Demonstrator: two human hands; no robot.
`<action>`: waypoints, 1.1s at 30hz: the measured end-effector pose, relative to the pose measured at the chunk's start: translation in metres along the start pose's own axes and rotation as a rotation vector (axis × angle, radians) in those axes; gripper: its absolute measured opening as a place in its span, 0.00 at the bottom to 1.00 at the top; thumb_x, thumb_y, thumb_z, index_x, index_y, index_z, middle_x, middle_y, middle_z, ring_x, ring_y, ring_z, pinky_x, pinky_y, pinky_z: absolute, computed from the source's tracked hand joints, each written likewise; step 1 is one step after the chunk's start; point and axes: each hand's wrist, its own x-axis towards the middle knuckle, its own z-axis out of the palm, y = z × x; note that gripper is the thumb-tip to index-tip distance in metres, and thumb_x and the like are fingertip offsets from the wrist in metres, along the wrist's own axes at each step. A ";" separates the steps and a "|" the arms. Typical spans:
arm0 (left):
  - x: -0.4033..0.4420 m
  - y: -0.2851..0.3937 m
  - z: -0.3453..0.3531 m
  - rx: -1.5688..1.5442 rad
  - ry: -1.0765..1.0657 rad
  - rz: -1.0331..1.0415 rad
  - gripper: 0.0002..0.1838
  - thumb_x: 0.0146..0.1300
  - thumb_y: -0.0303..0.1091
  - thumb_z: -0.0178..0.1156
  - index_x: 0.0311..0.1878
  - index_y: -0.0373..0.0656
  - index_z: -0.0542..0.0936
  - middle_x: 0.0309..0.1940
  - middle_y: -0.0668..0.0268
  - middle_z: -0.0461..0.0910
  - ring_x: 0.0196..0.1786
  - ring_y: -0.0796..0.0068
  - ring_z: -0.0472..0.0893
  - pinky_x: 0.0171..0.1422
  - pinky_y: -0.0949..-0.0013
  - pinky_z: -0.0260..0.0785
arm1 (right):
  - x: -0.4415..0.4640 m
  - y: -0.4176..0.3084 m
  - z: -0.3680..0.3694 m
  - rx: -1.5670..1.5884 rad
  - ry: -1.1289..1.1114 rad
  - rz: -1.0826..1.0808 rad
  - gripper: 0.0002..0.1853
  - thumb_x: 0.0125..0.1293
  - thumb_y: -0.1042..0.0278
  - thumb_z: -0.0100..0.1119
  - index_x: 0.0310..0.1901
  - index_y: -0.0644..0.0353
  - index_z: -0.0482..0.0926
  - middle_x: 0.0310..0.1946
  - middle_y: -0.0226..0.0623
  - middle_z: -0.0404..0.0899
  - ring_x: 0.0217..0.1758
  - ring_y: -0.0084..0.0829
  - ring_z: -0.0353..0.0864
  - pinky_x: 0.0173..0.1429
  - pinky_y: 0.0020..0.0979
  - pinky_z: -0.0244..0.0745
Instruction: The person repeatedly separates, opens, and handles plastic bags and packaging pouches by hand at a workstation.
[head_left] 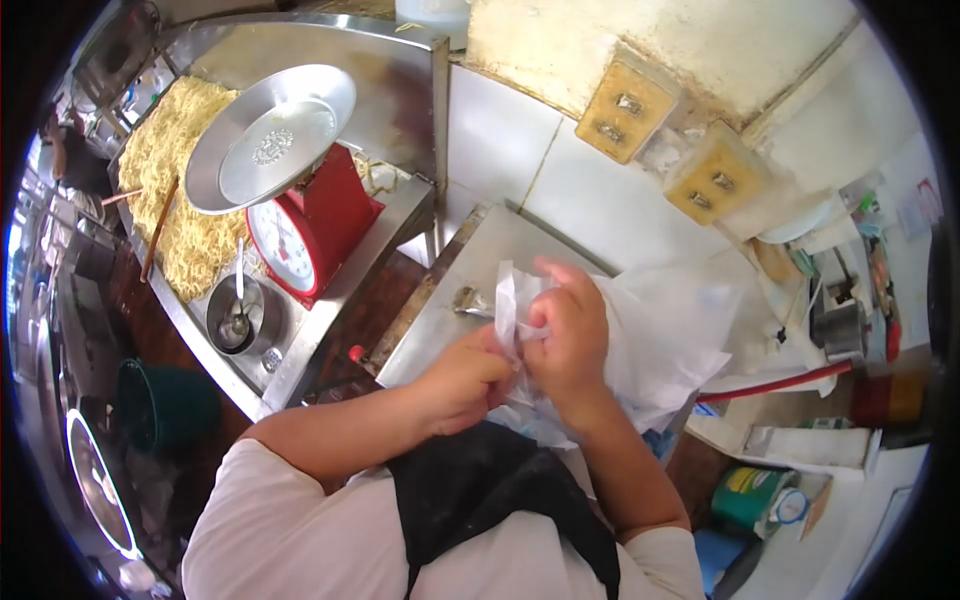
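Note:
A thin, white, see-through plastic bag (660, 340) lies crumpled over the steel worktop (440, 335) in front of me. My left hand (465, 380) is closed, its fingers pinching the bag's gathered edge. Beside it, my right hand (572, 335) grips the same bunched plastic between bent fingers, the index finger raised. A loose strip of the bag stands up between the two hands. Just beyond it, a small shiny metal object (472, 302) rests on the worktop, partly covered; its kind is unclear. What the bag holds, if anything, is hidden.
At left, a red dial scale (325, 235) with a metal pan (270, 140) stands beside heaped yellow noodles (185, 195). A metal pot (243, 315) with a spoon sits nearby. Wall sockets (627, 103) are ahead. A green bin (165, 405) stands lower left. A person is far left.

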 end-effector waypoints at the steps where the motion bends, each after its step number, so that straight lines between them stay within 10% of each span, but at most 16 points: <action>1: -0.005 0.003 0.004 -0.051 -0.031 0.001 0.32 0.52 0.15 0.53 0.63 0.46 0.71 0.51 0.68 0.77 0.52 0.71 0.79 0.56 0.67 0.72 | -0.001 0.002 -0.005 0.065 0.000 0.056 0.13 0.40 0.76 0.66 0.29 0.54 0.73 0.35 0.33 0.81 0.39 0.40 0.81 0.41 0.39 0.75; 8: -0.004 0.005 0.024 0.172 -0.197 0.218 0.31 0.53 0.19 0.53 0.64 0.44 0.70 0.54 0.63 0.76 0.56 0.71 0.77 0.62 0.64 0.71 | -0.009 -0.008 0.003 -0.023 -0.001 -0.061 0.12 0.43 0.76 0.63 0.33 0.55 0.78 0.35 0.36 0.81 0.38 0.41 0.81 0.41 0.35 0.76; 17: 0.007 0.024 0.000 -0.124 -0.114 -0.012 0.41 0.47 0.15 0.47 0.72 0.43 0.64 0.64 0.55 0.73 0.66 0.63 0.74 0.68 0.57 0.68 | 0.004 0.011 -0.035 0.122 0.137 0.119 0.11 0.49 0.75 0.66 0.37 0.58 0.80 0.32 0.41 0.80 0.36 0.41 0.81 0.40 0.33 0.77; 21: 0.005 0.023 -0.005 0.078 -0.054 0.023 0.27 0.75 0.43 0.49 0.72 0.41 0.64 0.70 0.54 0.66 0.72 0.58 0.68 0.73 0.57 0.63 | 0.001 -0.007 -0.051 -0.042 0.091 0.113 0.13 0.54 0.65 0.72 0.39 0.58 0.81 0.35 0.40 0.80 0.37 0.40 0.81 0.41 0.35 0.78; 24: 0.006 0.021 0.017 -0.038 -0.186 0.055 0.46 0.70 0.73 0.37 0.73 0.41 0.64 0.66 0.55 0.71 0.69 0.61 0.71 0.71 0.60 0.64 | -0.014 -0.022 -0.030 0.003 -0.017 0.159 0.18 0.55 0.57 0.74 0.43 0.58 0.81 0.42 0.40 0.80 0.39 0.41 0.81 0.43 0.36 0.79; 30: 0.009 0.020 0.018 -0.239 -0.458 0.031 0.62 0.53 0.89 0.31 0.75 0.44 0.60 0.65 0.56 0.72 0.69 0.63 0.71 0.73 0.62 0.62 | -0.024 -0.010 -0.011 0.007 -0.004 0.239 0.29 0.59 0.47 0.71 0.56 0.57 0.81 0.57 0.49 0.76 0.53 0.46 0.82 0.50 0.37 0.80; 33: 0.026 0.016 -0.009 -0.527 -0.956 -0.086 0.63 0.52 0.90 0.31 0.75 0.42 0.60 0.63 0.59 0.73 0.65 0.66 0.74 0.71 0.64 0.63 | -0.021 -0.027 -0.009 0.108 -0.046 0.198 0.28 0.61 0.49 0.70 0.57 0.58 0.80 0.62 0.53 0.73 0.58 0.48 0.81 0.53 0.38 0.80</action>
